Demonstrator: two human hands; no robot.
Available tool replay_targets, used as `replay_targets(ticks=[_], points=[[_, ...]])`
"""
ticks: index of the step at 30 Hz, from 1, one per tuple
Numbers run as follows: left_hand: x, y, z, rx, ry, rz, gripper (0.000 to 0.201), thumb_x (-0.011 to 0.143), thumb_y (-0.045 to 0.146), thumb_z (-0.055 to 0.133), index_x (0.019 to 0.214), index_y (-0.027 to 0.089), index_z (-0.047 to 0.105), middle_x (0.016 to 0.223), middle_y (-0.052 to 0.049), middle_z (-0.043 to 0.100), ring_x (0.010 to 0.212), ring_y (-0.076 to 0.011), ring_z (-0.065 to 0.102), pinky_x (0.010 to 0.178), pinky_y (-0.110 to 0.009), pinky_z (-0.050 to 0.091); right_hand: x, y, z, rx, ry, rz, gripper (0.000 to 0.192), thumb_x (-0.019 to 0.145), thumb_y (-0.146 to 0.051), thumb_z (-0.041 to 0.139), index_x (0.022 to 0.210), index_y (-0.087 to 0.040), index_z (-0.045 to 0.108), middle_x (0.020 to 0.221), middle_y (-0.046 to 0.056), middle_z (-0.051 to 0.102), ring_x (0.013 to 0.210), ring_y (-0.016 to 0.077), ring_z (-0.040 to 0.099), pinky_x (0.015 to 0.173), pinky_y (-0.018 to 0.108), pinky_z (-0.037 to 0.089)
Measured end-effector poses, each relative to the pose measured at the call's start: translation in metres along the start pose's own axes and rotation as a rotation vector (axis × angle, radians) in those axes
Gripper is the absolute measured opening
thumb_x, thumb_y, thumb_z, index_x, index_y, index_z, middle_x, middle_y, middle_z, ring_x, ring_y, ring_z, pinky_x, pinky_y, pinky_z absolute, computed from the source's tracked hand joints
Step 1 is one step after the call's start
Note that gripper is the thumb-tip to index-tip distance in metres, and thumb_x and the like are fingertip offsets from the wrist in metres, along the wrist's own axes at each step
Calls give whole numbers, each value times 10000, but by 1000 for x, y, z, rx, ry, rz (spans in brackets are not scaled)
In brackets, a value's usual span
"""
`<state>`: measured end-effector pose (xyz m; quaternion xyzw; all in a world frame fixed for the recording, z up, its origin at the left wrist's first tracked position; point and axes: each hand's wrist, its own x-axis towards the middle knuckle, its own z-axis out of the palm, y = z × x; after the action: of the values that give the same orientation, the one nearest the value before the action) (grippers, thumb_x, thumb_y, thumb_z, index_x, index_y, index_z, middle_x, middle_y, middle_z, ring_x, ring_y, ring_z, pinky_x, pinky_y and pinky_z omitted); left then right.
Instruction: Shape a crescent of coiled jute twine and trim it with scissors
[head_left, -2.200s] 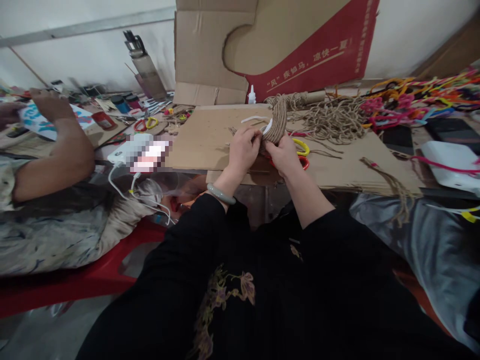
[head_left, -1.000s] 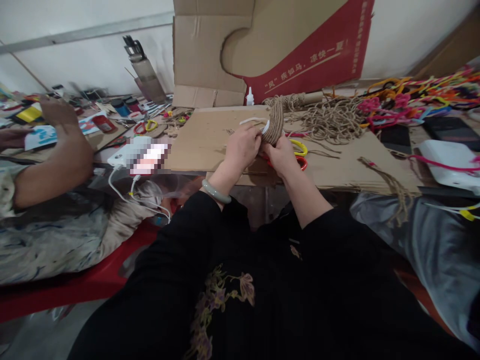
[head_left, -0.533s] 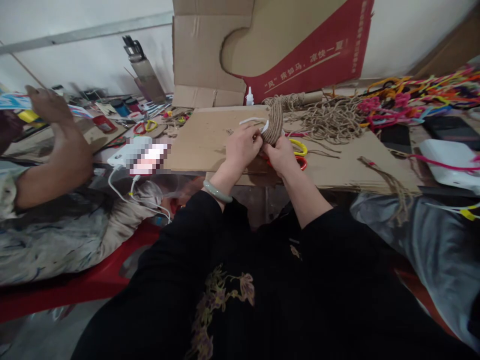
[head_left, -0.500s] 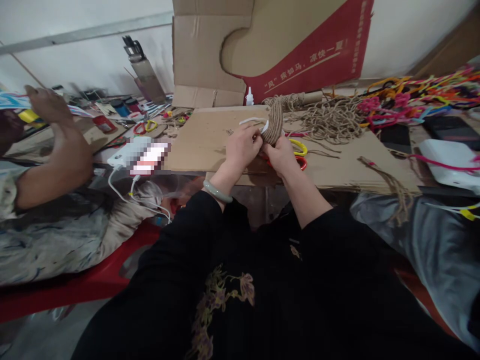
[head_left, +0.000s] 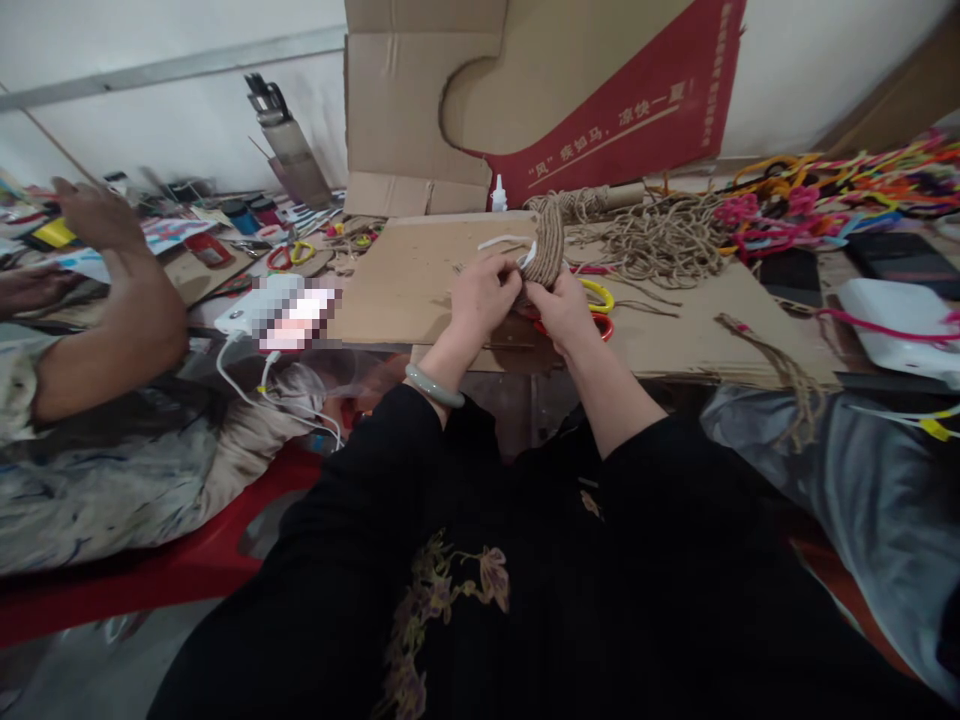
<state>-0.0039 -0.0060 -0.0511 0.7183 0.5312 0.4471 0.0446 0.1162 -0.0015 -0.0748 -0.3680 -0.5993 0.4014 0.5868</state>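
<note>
The flat brown cardboard sheet (head_left: 420,285) covering the table is your landmark, with everything else placed from it. Behind its far edge stands the tall cut cardboard panel with a red printed band (head_left: 540,90). Off its right far corner lies the loose heap of tan jute twine (head_left: 660,240), and beyond that the tangle of bright coloured pipe cleaners (head_left: 825,190). To the left of the sheet a co-worker's bare arm (head_left: 112,290) reaches over scattered papers; keep clear of it.

On the sheet's near middle you hold the curved form wrapped in tan jute cord (head_left: 551,245), standing upright on its edge, with a white strip (head_left: 506,241) poking out on its left. Your left hand (head_left: 484,300) is closed around its lower left side, and your right hand (head_left: 566,310) is closed on its lower right, the fingers (head_left: 555,285) pinching at the cord. Just right of your right hand, on the sheet, lie a yellow plastic ring (head_left: 604,293) and a red plastic ring (head_left: 604,325).

To wrap well, I would keep each turn pressed hard against the one before so no white shows. Hold the form steady with your left hand and let the right hand feed the cord under even tension. Watch that the loose tail does not snag the rings.
</note>
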Motion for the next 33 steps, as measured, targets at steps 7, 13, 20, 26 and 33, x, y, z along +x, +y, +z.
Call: replay_targets(ticks=[7, 13, 20, 26, 33], points=[[-16, 14, -1, 137, -17, 6, 130, 834, 196, 525, 773, 192, 640, 851, -70, 673, 837, -195, 617, 776, -329, 457, 3, -1, -2, 7, 186, 73, 182, 634, -296, 589, 787, -200, 571, 701, -23, 558, 666, 145, 527, 705, 347, 501], [-20, 16, 0, 144, 29, 24, 129, 844, 185, 531, 807, 201, 654, 902, -66, 687, 879, -185, 622, 808, -316, 457, 2, -6, 0, 30, 213, 129, 156, 611, -246, 582, 757, -191, 583, 650, -42, 528, 605, 124, 497, 647, 311, 483], [-19, 15, 2, 121, 33, 9, 127, 832, 167, 546, 780, 214, 652, 900, -56, 697, 880, -183, 623, 818, -328, 461, 1, -10, 0, -18, 231, 142, 139, 617, -222, 577, 748, -176, 584, 655, -34, 524, 605, 123, 487, 640, 307, 475], [-20, 16, 2, 109, 41, 1, 130, 828, 174, 545, 771, 213, 655, 890, -60, 694, 870, -192, 620, 813, -335, 458, 2, -6, 0, -17, 231, 127, 129, 604, -223, 566, 728, -189, 579, 631, -42, 521, 575, 113, 468, 602, 292, 466], [-19, 16, 2, 53, 32, -41, 121, 808, 165, 567, 741, 224, 648, 870, -48, 682, 862, -188, 610, 823, -339, 451, 2, -7, -1, -53, 251, 131, 92, 586, -235, 553, 672, -204, 545, 588, -51, 493, 544, 105, 445, 551, 270, 452]])
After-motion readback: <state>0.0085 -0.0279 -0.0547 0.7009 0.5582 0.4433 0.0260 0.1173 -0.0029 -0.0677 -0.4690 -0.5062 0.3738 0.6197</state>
